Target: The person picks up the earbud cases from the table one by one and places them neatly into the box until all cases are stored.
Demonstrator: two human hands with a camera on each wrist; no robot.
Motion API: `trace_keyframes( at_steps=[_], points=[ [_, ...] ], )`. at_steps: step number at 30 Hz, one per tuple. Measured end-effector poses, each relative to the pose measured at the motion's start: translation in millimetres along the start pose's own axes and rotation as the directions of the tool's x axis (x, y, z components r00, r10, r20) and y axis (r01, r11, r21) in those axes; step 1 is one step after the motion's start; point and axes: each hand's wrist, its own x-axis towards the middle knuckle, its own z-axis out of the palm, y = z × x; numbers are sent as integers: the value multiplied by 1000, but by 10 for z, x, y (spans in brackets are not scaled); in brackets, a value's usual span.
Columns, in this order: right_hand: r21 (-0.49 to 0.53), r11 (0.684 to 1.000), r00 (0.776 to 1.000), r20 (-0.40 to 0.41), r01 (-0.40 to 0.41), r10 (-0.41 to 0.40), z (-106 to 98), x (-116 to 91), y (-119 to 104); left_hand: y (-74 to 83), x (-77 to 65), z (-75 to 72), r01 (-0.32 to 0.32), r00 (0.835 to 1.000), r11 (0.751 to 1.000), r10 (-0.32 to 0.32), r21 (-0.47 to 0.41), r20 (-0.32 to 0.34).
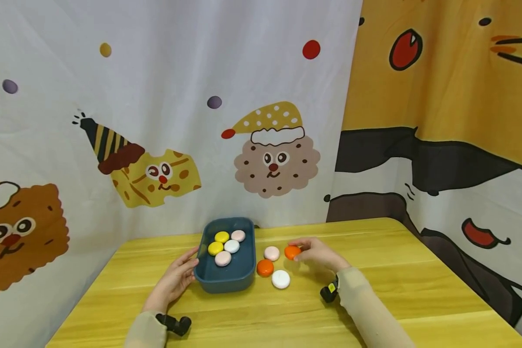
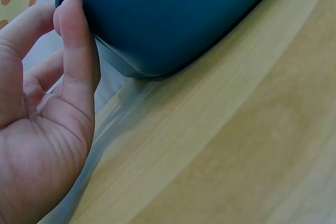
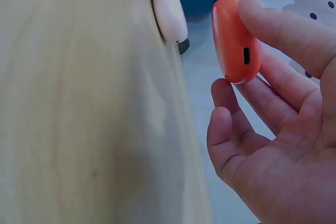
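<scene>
My left hand (image 1: 172, 280) touches the outer left side of a dark blue plastic bin (image 1: 226, 286), fingertips right at its rim. In the left wrist view, the thumb lies against the bin wall (image 2: 157, 19). On the right, my right hand (image 1: 317, 253) pinches an orange round, glossy disc (image 3: 236, 43) between thumb and fingers. A small black oblong slot shows in that disc's edge. Beside it on the table lie a pale pink disc (image 1: 271, 253), another orange disc (image 1: 265, 268) and a white disc (image 1: 281, 279).
Inside the bin lie several similar discs: yellow ones (image 1: 215, 248), pale pink ones (image 1: 223, 258) and a white one (image 1: 232, 246). Everything stands on a wood-grain table (image 1: 261, 324). Directly behind its far edge hangs a printed cartoon curtain (image 1: 182, 72).
</scene>
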Motion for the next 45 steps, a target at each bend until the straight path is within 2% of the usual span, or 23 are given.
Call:
trace_keyframes(
  at_steps=[7,15,18,24,34,45],
  points=[
    [-51,998,999,-10,42,-42,-15,9,-129,8,-5,-4,-3,1000,1000,3,-8,-8],
    [-57,998,1000,-21,-5,4,-37,30,-159,-10,-24,-23,29,999,1000,-28,12,-38],
    [-35,999,1000,-8,-9,9,-55,50,-183,-20,-36,-32,23,999,999,-22,28,-32],
    [-17,999,999,25,35,-35,-101,73,-284,-52,-54,-45,25,999,1000,-25,16,-35],
    [-66,997,998,60,30,-26,-169,118,-300,-51,-75,-37,49,997,999,-48,22,-57],
    [-60,997,995,90,46,-40,-128,208,-349,23,22,-2,69,996,996,-66,58,-53]
  ],
)
